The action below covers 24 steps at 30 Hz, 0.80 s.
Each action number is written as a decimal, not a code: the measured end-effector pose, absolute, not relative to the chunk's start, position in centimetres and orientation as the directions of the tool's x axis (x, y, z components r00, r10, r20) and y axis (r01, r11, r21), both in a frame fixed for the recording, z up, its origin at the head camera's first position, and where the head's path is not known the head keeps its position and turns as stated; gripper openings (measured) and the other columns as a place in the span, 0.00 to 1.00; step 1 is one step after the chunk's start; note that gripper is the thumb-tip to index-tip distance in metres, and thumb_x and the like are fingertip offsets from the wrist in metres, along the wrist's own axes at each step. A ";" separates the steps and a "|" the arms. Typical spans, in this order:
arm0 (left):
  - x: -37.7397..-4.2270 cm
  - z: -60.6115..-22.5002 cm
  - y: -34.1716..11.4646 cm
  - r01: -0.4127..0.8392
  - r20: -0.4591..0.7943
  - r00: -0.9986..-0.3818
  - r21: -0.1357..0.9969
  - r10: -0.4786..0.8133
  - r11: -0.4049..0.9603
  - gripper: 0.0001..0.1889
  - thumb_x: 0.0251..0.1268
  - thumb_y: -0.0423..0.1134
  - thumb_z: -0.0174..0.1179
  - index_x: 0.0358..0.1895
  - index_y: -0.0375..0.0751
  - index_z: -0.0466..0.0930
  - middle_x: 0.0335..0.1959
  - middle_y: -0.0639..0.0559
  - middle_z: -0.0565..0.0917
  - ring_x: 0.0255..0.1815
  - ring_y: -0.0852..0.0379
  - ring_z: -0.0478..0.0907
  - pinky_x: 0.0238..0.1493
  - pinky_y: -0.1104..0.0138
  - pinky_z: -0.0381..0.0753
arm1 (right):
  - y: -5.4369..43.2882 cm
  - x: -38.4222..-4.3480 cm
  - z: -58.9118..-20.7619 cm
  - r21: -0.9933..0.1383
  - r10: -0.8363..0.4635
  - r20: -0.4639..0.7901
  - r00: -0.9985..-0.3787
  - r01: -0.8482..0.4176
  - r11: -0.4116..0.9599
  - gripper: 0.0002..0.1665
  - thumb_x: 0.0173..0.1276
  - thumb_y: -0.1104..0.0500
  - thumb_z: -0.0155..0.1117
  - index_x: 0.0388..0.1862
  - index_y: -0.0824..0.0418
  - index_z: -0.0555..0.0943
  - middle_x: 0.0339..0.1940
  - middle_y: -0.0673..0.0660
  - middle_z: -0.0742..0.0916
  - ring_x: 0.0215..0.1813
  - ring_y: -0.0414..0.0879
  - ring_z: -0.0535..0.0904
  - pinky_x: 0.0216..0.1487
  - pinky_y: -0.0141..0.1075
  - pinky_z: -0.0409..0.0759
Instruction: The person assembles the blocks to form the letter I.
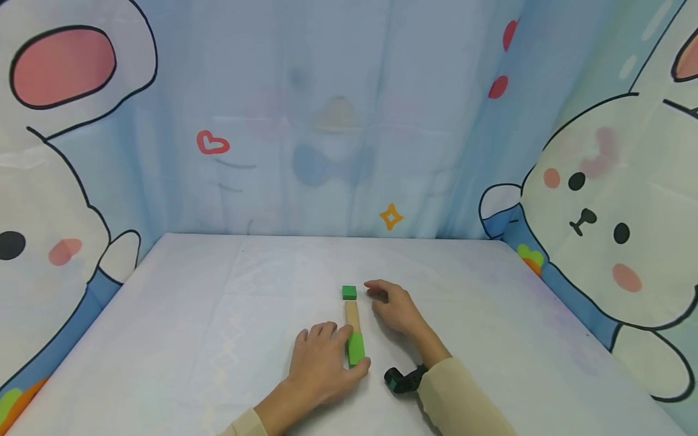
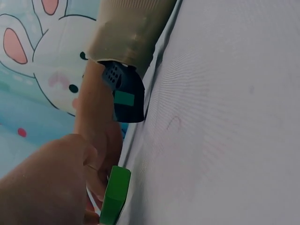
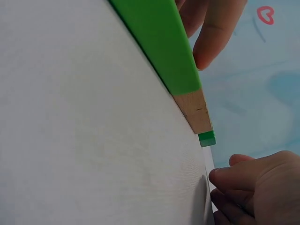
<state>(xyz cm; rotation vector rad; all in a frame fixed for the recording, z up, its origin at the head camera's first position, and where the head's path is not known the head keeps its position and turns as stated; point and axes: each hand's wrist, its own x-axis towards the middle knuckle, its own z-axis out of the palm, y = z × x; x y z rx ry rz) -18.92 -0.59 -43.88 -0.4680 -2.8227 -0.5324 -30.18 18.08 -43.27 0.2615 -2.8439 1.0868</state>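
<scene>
Three wooden blocks stand in a line running away from me. The nearest is a long bright green block (image 1: 355, 349), held between the thumb and fingers of my left hand (image 1: 324, 363). In the right wrist view, the left fingertips (image 3: 206, 49) lie along the block's far side. Beyond it comes a plain wood block (image 1: 352, 315). A small green block (image 1: 349, 293) sits at the far end. My right hand (image 1: 395, 307) holds nothing; its fingers bend loosely toward the small green block, a little to its right.
A white-covered table (image 1: 245, 290) carries the blocks. A black wrist camera (image 1: 403, 380) juts from the right sleeve just right of the line. Behind the table hangs a blue cloth (image 1: 338, 181) printed with rabbits.
</scene>
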 end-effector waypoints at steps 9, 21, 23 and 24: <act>-19.8 -42.6 -1.4 0.321 0.185 -0.945 0.347 0.271 0.881 0.29 0.76 0.63 0.48 0.65 0.48 0.80 0.54 0.47 0.83 0.56 0.45 0.79 0.50 0.46 0.77 | 18.4 -29.3 -43.1 -0.662 -0.119 0.185 -0.976 -0.213 0.719 0.25 0.72 0.67 0.61 0.67 0.59 0.79 0.60 0.60 0.87 0.66 0.59 0.80 0.69 0.55 0.76; -21.2 -42.8 -4.4 0.379 0.143 -0.924 0.483 0.355 0.789 0.32 0.82 0.59 0.45 0.79 0.44 0.63 0.68 0.40 0.77 0.69 0.39 0.74 0.66 0.41 0.72 | 19.8 -27.2 -42.4 -0.630 -0.151 0.176 -0.973 -0.229 0.742 0.27 0.76 0.57 0.62 0.72 0.60 0.76 0.65 0.63 0.83 0.70 0.61 0.77 0.70 0.57 0.75; -21.4 -42.8 -5.0 0.380 0.139 -0.923 0.489 0.359 0.785 0.32 0.82 0.58 0.45 0.79 0.43 0.63 0.70 0.39 0.75 0.73 0.38 0.70 0.71 0.40 0.68 | 19.8 -26.9 -42.1 -0.598 -0.165 0.189 -0.968 -0.247 0.763 0.28 0.77 0.55 0.62 0.72 0.60 0.75 0.66 0.63 0.82 0.71 0.61 0.76 0.70 0.58 0.74; -21.4 -42.8 -5.3 0.373 0.133 -0.925 0.488 0.355 0.789 0.33 0.82 0.58 0.46 0.79 0.43 0.63 0.71 0.39 0.74 0.74 0.38 0.69 0.72 0.39 0.66 | 19.8 -26.7 -42.0 -0.578 -0.172 0.196 -0.966 -0.255 0.776 0.28 0.77 0.53 0.62 0.73 0.60 0.75 0.67 0.64 0.81 0.71 0.62 0.75 0.70 0.59 0.74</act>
